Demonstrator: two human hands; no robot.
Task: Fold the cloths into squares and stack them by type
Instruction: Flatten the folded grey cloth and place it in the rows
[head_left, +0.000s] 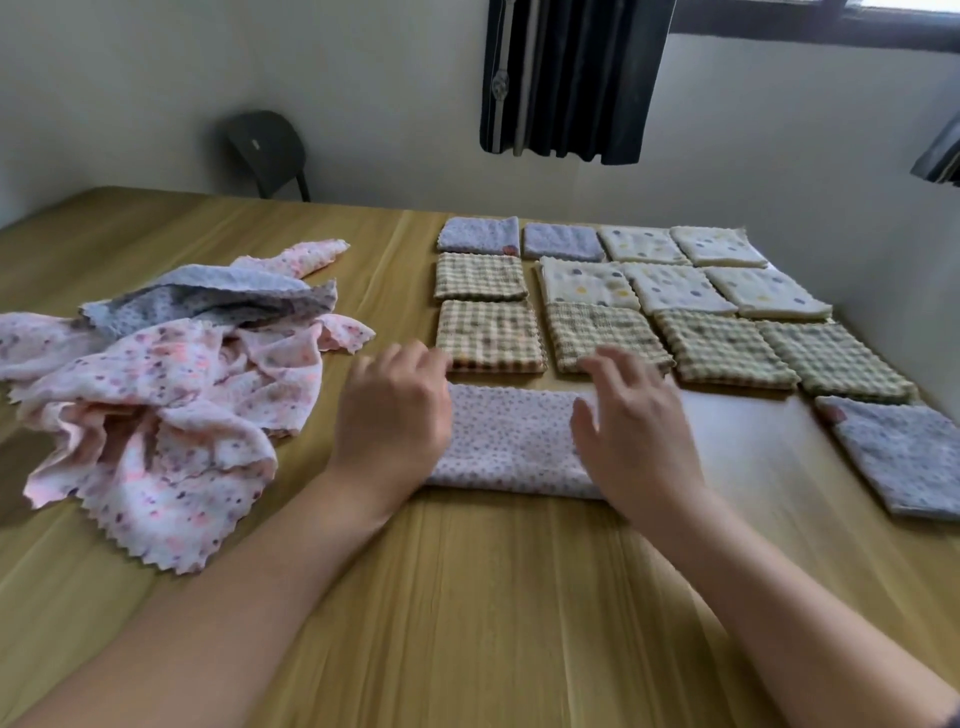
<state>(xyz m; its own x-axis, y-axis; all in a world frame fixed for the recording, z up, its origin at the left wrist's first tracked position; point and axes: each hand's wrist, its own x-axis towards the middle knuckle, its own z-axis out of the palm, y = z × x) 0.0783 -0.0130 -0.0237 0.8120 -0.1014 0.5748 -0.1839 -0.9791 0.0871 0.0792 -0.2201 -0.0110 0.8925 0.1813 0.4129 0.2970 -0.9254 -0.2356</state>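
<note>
On the wooden table (467, 597), folded squares (722, 345) sit behind the half-folded pink cloth (511, 441) under the open left hand (395, 415) and right hand (634, 441); a messy pile (156, 415) waits beside it.

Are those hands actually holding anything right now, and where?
The right hand hovers, fingers spread, over the right end of the pink cloth, holding nothing. The left hand covers its left end; whether it grips cannot be told.

Soft daylight from window (909, 4) top right, kinda dim. Motion blur on left hand (395, 410), right hand (634, 431). Weak shadows on bench (493, 597). Fisheye bend at edges.
</note>
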